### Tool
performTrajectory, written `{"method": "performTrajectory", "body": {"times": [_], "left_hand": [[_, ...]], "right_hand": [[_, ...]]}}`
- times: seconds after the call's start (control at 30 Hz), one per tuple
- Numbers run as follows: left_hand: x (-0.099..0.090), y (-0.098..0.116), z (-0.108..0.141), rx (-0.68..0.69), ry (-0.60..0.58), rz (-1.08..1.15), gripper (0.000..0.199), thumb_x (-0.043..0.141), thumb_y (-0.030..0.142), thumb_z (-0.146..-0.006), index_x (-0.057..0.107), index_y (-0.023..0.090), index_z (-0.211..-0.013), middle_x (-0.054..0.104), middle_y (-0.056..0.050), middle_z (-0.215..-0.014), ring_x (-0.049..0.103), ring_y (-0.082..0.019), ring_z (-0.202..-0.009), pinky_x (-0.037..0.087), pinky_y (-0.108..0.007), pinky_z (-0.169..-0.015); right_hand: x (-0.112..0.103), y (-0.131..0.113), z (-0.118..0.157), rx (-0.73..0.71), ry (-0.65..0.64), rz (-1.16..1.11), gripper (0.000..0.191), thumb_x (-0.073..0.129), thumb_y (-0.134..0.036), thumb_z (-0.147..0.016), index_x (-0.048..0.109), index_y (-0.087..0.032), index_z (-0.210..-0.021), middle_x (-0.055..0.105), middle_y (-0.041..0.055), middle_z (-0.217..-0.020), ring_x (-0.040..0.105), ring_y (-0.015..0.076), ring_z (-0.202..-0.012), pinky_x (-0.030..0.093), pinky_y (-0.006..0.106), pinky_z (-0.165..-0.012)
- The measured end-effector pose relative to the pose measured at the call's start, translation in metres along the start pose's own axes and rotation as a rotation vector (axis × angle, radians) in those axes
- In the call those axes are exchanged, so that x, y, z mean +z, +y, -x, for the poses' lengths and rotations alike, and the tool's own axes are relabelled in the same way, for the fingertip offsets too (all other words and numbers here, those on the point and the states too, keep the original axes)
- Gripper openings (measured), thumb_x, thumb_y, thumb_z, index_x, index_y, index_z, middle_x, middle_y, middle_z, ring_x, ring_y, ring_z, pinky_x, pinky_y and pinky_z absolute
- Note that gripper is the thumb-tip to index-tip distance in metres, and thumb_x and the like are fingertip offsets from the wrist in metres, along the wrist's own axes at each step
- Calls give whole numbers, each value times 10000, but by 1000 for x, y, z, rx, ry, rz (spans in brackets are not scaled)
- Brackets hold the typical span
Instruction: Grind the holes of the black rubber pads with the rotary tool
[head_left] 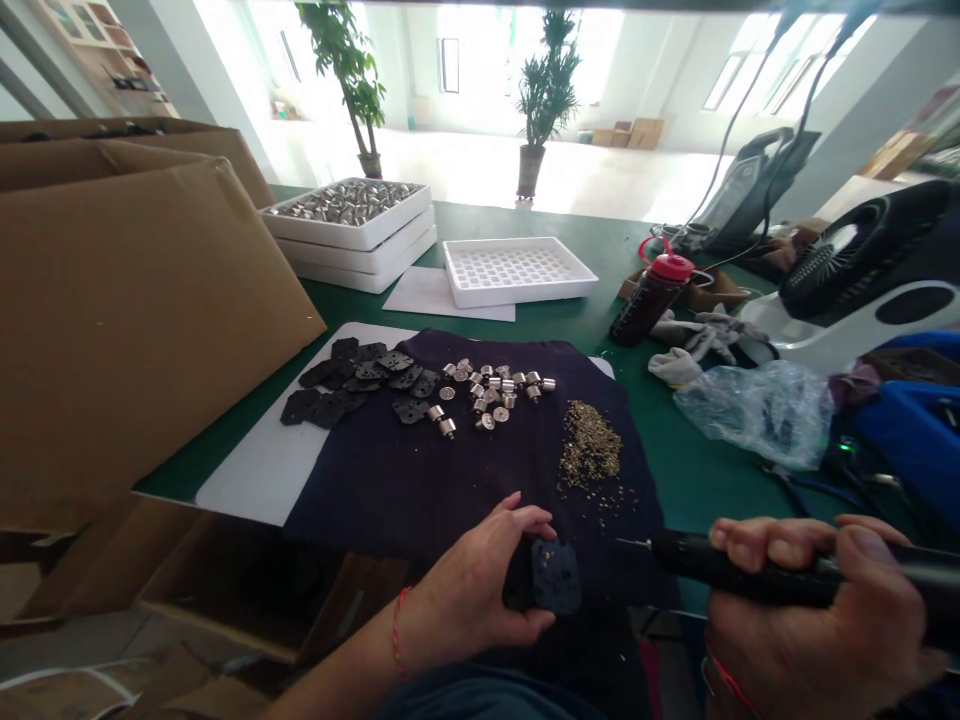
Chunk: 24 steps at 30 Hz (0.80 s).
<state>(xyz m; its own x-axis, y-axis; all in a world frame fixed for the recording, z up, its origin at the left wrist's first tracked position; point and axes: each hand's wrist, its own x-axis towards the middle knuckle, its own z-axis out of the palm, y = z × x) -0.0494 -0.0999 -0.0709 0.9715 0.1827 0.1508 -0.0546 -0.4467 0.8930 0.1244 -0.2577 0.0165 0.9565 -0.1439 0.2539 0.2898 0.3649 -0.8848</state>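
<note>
My left hand [491,570] grips a small black plate [556,578] by its edges, near the front of the dark cloth [420,490]. Tiny brass-coloured spots show on the plate's face. On the right, my right hand [814,600] is wrapped round a black electric screwdriver [750,565], its thin bit pointing left towards the plate but apart from it. Small brass-coloured screws [591,445] lie in a loose pile on the cloth. Several silver cylindrical motors [487,390] are scattered at its middle. Flat black plates [360,375] lie heaped at the left.
Large cardboard boxes [135,330] block the left side. White trays [360,225] of metal parts are stacked behind, beside a white gridded tray [521,270]. A red-capped bottle [651,295], gloves [697,340], plastic bag [761,405], pliers [787,490] and black fan [862,245] crowd the right.
</note>
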Motion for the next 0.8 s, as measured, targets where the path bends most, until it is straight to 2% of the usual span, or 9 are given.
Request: {"method": "performTrajectory", "body": {"times": [0.17,0.53,0.8], "left_hand": [[-1,1,0,15,7,-21,838,921,170,-813,498,217,-1535,777,-89,-1412,724,-321,-1438,296,-633,-1455],[1,-1,0,39,27,-20,858,912,154,-799,486,212,-1542,779,-85,-1403,744,-308,-1402,300,-613,-1457],[0,-1,-1,34,11,13,875,931,181,-809,473,229,-1553,769,-88,-1431,746,-309,-1395,280,-619,-1459]], "right_hand": [[4,2,6,-23,45,39,210,730,-290,-700,627,-242,-877,492,-86,-567,446,149,-437,510,308,-464],[10,7,12,-57,-10,11,175,739,-265,-743,648,-224,-887,524,-79,-576,471,155,-425,504,308,-466],[15,3,13,-84,54,57,136,726,-251,-698,637,-243,-800,503,-72,-572,456,163,-438,490,331,-480]]}}
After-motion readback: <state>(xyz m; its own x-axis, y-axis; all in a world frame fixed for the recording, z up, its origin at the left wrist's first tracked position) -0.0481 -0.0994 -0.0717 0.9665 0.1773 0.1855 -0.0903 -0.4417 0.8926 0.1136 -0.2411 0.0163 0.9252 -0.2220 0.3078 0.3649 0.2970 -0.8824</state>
